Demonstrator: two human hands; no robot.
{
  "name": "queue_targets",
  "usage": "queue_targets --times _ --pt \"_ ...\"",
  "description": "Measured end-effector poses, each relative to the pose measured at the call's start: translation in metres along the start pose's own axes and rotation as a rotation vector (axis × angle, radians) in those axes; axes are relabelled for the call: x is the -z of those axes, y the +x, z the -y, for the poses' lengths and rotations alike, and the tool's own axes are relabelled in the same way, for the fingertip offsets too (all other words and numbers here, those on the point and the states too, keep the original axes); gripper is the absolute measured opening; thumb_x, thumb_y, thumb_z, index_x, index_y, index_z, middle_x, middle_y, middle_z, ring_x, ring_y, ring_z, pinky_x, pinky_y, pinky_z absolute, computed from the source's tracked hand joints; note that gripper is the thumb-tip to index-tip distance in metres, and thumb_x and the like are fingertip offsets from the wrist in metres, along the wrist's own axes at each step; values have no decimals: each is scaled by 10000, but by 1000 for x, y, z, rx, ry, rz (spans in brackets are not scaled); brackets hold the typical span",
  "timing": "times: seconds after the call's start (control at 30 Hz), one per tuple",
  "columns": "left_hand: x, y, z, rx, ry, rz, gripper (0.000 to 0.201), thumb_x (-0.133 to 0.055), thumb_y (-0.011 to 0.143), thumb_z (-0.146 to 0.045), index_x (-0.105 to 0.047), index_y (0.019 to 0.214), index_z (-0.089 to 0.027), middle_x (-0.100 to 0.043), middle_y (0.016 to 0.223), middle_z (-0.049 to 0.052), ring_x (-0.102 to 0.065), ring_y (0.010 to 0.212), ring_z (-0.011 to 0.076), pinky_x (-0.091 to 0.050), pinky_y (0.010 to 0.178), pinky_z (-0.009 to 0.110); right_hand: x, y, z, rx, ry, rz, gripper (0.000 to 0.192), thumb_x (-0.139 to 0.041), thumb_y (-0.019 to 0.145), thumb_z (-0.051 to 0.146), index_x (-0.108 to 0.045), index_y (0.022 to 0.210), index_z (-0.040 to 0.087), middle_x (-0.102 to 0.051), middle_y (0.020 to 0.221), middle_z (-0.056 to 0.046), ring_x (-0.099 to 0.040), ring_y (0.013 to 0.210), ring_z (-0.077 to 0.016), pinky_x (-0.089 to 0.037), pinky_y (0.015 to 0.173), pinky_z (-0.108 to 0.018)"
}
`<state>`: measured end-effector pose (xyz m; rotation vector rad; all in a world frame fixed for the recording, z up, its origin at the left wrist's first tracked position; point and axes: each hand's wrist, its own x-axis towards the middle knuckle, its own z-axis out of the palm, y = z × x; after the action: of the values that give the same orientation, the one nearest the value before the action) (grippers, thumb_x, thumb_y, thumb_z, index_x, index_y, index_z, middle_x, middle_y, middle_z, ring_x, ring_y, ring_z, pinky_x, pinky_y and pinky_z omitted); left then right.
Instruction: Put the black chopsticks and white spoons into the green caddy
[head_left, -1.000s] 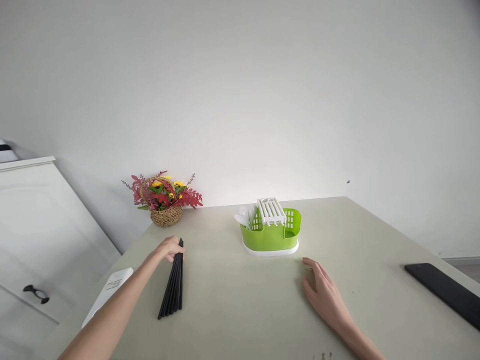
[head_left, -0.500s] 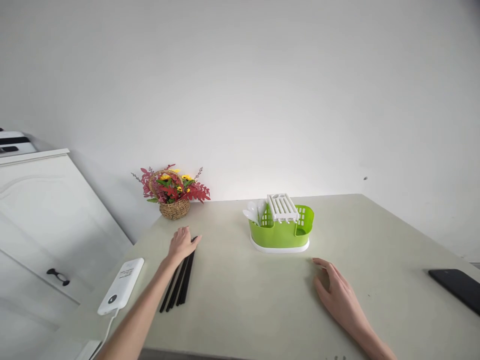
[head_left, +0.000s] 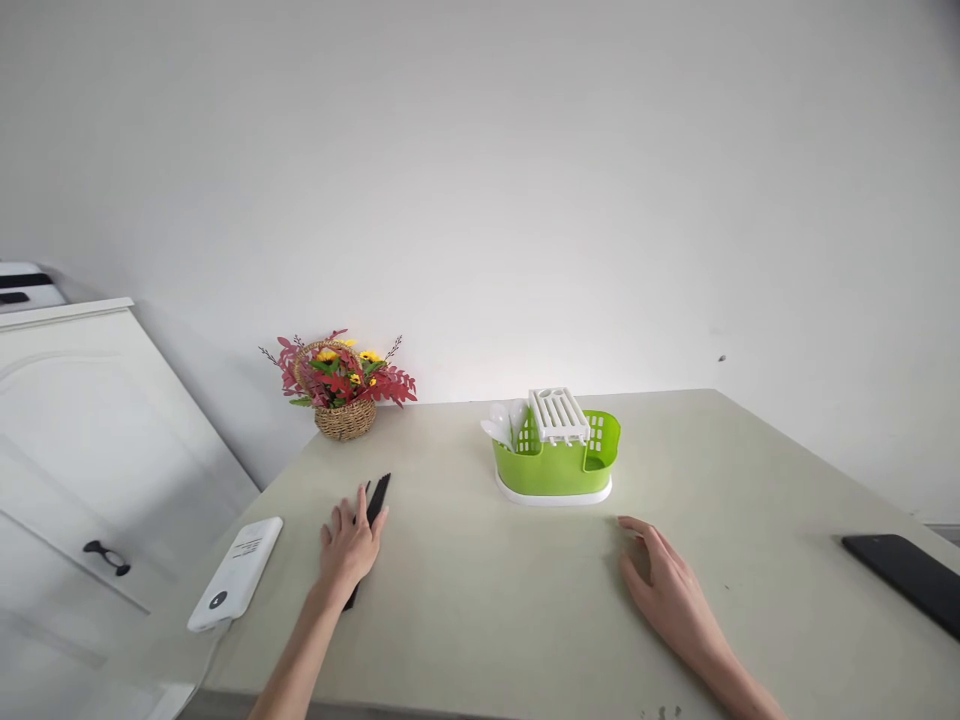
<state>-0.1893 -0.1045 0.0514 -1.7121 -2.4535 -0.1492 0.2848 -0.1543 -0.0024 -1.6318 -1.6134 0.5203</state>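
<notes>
A bundle of black chopsticks [head_left: 380,492] lies flat on the table at the left. My left hand [head_left: 351,545] is on top of it, thumb along its right side and index finger along its left, closing on the sticks; the palm and wrist cover much of their length. Right of the middle, my right hand [head_left: 667,580] rests on the table, empty, with thumb and loosely bent fingers apart. Beyond it stands a green utensil holder [head_left: 559,472] on a white base, bearing a slotted white rack [head_left: 559,415]. White spoons [head_left: 504,425] lean in its left compartment.
A wicker basket of artificial flowers [head_left: 345,418] stands by the wall at the back left. Near the left edge lies a white power bank [head_left: 236,575] with a cable. A black phone [head_left: 904,575] lies at the far right. A white cabinet [head_left: 97,440] adjoins the left side.
My left hand has drawn back from the chopsticks' far ends to their middle and closed around them. The spread sticks now lie closer together. My right hand has stayed put.
</notes>
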Motion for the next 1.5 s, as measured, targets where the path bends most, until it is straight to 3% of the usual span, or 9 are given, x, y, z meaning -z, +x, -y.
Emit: queue_targets --times 0.13,0.23,0.37,0.5,0.6,0.73,0.93,1.1,1.5 --pt "5 0 6 -47 41 -91 801 -350 980 -509 -250 1582 9 -460 1519 324 -427 1442 410 -346 1158 494 -2 1 -1 -18 28 -19 423 -445 897 394 -526 1295 276 -623 1355 -72 -643 1160 -249 -512 955 -402" --pt "15 1 -18 -131 -30 -256 772 -382 977 -524 -359 1522 22 -465 1511 331 -398 1454 438 -290 1194 536 -2 2 0 -26 45 -28 434 -470 882 392 -544 1296 288 -645 1330 -58 -669 1109 -240 -526 927 -387" --pt "43 7 -90 -361 -468 -241 641 -378 1006 -558 -434 1486 -137 -539 1501 194 -483 1423 296 -385 1169 413 -2 2 3 -52 62 -10 418 -449 903 404 -534 1296 292 -640 1340 -63 -643 1163 -252 -510 963 -406" --pt "83 28 -172 -485 -741 -214 560 -445 1004 -568 -474 1429 -204 -583 1457 150 -546 1364 243 -413 1138 368 0 2 5 -53 76 -4 405 -431 916 406 -525 1293 291 -639 1338 -65 -623 1205 -256 -503 982 -412" --pt "109 52 -220 -578 -661 -223 569 -564 955 -561 -509 1400 -211 -630 1378 143 -607 1269 261 -451 1076 368 2 3 8 -66 79 -10 401 -435 911 398 -532 1284 287 -639 1341 -68 -613 1227 -256 -504 988 -408" --pt "123 77 -257 -673 -349 -125 449 -684 864 -514 -646 1197 -215 -699 1205 119 -653 1122 298 -496 942 381 5 4 11 -81 89 2 390 -425 926 390 -519 1291 288 -635 1347 -64 -610 1234 -253 -502 1000 -412" --pt "114 74 -272 -693 -334 -216 194 -658 861 -379 -610 963 -221 -696 1002 63 -653 937 241 -486 800 344 7 4 12 -71 86 28 373 -425 944 377 -522 1298 311 -629 1366 -48 -616 1236 -239 -507 1009 -404" --pt "115 61 -273 -672 -318 -238 143 -616 873 -331 -555 950 -229 -680 938 37 -624 772 192 -385 580 283 4 6 7 -24 48 18 380 -470 925 370 -556 1292 323 -652 1354 -38 -641 1215 -239 -545 979 -389" --pt "131 35 -270 -730 -204 -192 132 -568 903 -351 -564 834 -238 -716 798 25 -648 676 204 -267 546 291 6 7 4 66 15 21 270 -437 958 327 -623 1153 318 -620 1398 -19 -674 1164 -208 -577 930 -347"
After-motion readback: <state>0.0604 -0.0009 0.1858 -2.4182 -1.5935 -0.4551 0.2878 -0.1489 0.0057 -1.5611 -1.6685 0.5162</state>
